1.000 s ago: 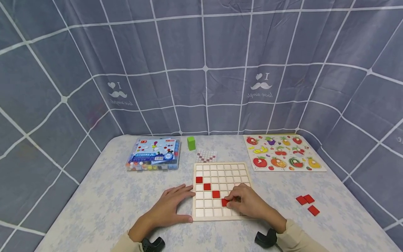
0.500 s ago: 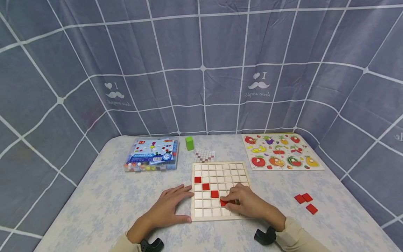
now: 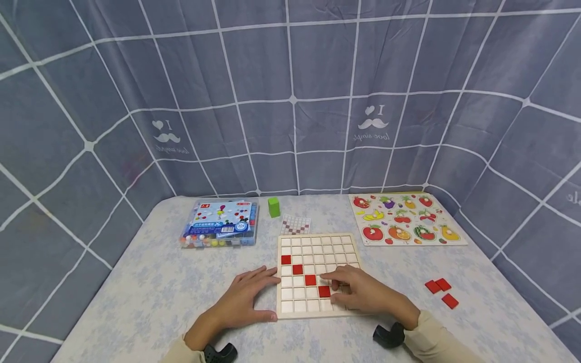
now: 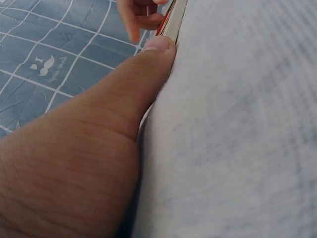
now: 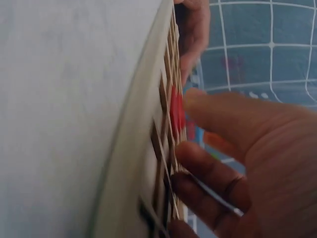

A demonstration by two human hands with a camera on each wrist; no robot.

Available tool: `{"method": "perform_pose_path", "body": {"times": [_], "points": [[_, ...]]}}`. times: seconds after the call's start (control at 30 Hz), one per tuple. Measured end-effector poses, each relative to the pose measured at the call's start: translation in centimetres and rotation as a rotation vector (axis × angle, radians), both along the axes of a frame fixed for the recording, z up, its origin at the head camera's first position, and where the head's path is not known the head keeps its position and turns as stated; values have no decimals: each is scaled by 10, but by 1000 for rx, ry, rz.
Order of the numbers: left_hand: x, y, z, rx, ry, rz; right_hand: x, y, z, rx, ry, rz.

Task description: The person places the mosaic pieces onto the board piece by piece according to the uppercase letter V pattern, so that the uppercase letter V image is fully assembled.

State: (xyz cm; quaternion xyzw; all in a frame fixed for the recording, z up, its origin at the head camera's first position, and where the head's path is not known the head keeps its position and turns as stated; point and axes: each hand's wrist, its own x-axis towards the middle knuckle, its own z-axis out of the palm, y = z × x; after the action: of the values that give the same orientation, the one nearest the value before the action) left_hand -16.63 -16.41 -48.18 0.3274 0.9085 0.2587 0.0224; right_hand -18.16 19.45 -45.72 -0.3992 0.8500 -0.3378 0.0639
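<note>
A square wooden grid board (image 3: pixel 294 304) lies on the table, its cells mostly pale. Red tiles run down it in a diagonal, the lowest being a red tile (image 3: pixel 324 291) in the fourth row of cells from the left, flat in its cell. My left hand (image 3: pixel 248 297) rests at the board's left edge, fingers spread and thumb (image 4: pixel 157 45) against the frame. Over the board's right half is my right hand (image 3: pixel 358 290), with thumb and index finger apart and nothing between them. Its fingertips are beside the lowest red tile (image 5: pixel 177 111). The hand hides several cells.
Loose red tiles (image 3: pixel 450 301) lie to the right. Behind the board are a small pattern card (image 3: pixel 295 224) and a green block (image 3: pixel 274 207). A clear plastic box (image 3: pixel 220 222) of coloured parts stands back left, a fruit puzzle board (image 3: pixel 407 219) back right.
The right thumb and index finger have let go of the lowest red tile and spread. That hand has shifted slightly right, uncovering the tile. The left hand keeps its place.
</note>
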Motion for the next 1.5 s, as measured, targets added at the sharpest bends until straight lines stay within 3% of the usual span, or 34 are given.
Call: {"method": "perform_pose_path", "body": {"times": [0.1,0.23,0.43,0.57,0.73,0.83,0.97,1.23,1.5], "points": [[0,0,-1,-1,4,-1,0,14,4,-25,-23,-5],[-1,0,-2,3,7,0,3,45,9,-50,27,-69],[-2,0,-2,-1,3,-1,15,114,16,-37,122,-280],[-2,0,-2,-1,-1,7,23,160,16,-13,127,-433],[-2,0,-2,-3,-2,15,28,208,10,44,-35,-574],[-2,1,-3,-1,-5,15,29,227,3,71,-154,-594],[-2,1,-3,-4,-8,14,29,236,-6,101,-193,-608],[-2,-1,2,-2,-4,9,26,231,-14,132,-92,-670],[-1,0,-2,4,-2,7,28,228,-18,164,-63,-741]]}}
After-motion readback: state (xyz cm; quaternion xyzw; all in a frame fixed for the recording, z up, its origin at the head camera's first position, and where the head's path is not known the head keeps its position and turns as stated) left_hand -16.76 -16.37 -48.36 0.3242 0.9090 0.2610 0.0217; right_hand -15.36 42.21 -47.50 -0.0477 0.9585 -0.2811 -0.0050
